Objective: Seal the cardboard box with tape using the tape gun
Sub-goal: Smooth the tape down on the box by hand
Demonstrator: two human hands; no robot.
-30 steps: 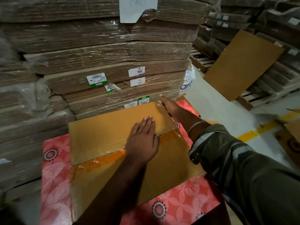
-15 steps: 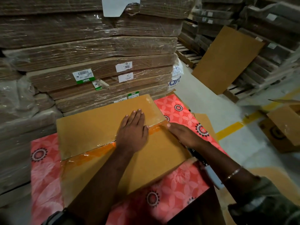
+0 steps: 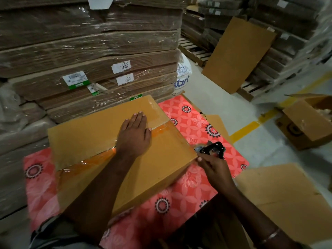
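A brown cardboard box [image 3: 84, 139] lies flat on a table with a red flowered cloth [image 3: 190, 191]. A strip of clear tape [image 3: 86, 160] runs along its middle seam from left edge to right edge. My left hand [image 3: 133, 135] rests palm down on the seam, fingers together and flat. At the box's right near corner, my right hand [image 3: 213, 164] grips the black tape gun [image 3: 212, 150], which sits on the cloth just beside the box.
Shrink-wrapped stacks of flat cardboard [image 3: 89, 56] rise right behind the table. A loose cardboard sheet [image 3: 239, 54] leans on pallets at the right. An open box [image 3: 309, 121] stands on the floor by a yellow line, another cardboard sheet [image 3: 283, 200] lies nearer.
My right hand has moved from the far right corner, along the box's right edge, to the near right corner and now holds the tape gun. My left hand has stayed on the seam.
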